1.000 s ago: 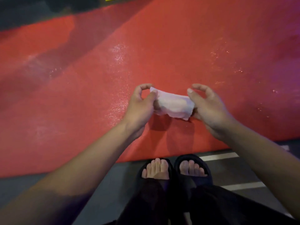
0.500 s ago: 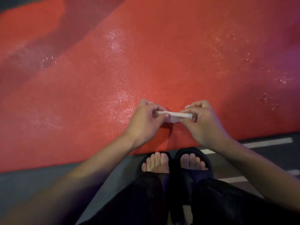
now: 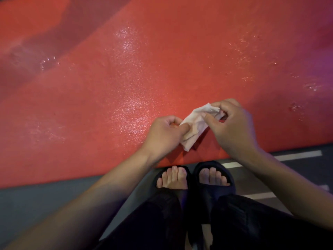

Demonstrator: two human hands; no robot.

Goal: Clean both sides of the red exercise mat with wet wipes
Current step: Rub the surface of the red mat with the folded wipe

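The red exercise mat fills most of the view, spread flat on the floor, its surface glistening with wet patches and droplets. A white wet wipe is held in the air just above the mat's near edge, stretched diagonally between both hands. My left hand pinches its lower left end between thumb and fingers. My right hand pinches its upper right end with curled fingers.
My feet in black slides stand on the dark grey floor right at the mat's near edge. White painted lines run across the floor on the right. Dark trouser legs fill the bottom of the view.
The wipe, folded into a thin strip half a second ago, now hangs partly opened and tilted. My right hand has risen and my left has dropped a little.
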